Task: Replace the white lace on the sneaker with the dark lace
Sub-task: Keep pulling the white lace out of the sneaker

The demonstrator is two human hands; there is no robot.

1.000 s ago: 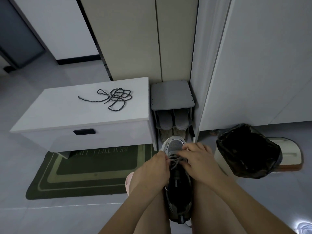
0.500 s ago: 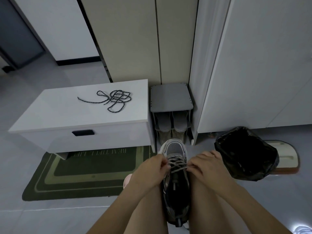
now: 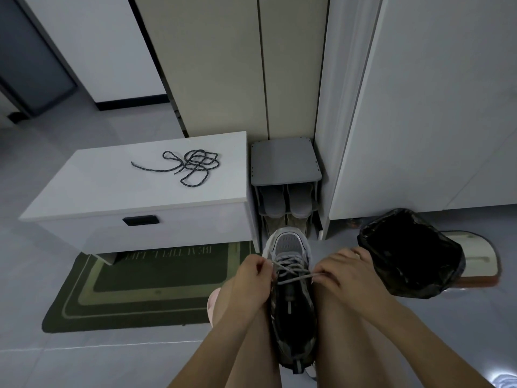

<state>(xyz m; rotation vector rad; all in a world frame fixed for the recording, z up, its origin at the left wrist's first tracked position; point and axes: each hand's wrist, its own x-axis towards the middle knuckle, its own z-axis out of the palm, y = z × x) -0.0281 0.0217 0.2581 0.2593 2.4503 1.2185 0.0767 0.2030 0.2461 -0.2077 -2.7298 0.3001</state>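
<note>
A grey and black sneaker [image 3: 291, 309] sits wedged between my knees, toe pointing away. Its white lace [image 3: 292, 271] crosses the upper eyelets. My left hand [image 3: 246, 278] pinches the lace at the shoe's left side. My right hand [image 3: 347, 271] pinches the lace end at the right side, drawing it taut across the tongue. The dark lace [image 3: 193, 165] lies in a loose tangle on top of the white bench [image 3: 92, 197], far from both hands.
A small grey shoe rack [image 3: 285, 161] with slippers stands right of the bench. A bin with a black bag [image 3: 411, 253] is at the right, close to my right hand. A green doormat [image 3: 117, 295] lies on the floor at the left. Cabinet doors rise behind.
My hands have spread apart from the middle of the shoe, pulling the white lace out sideways. The shoe's toe is now more exposed.
</note>
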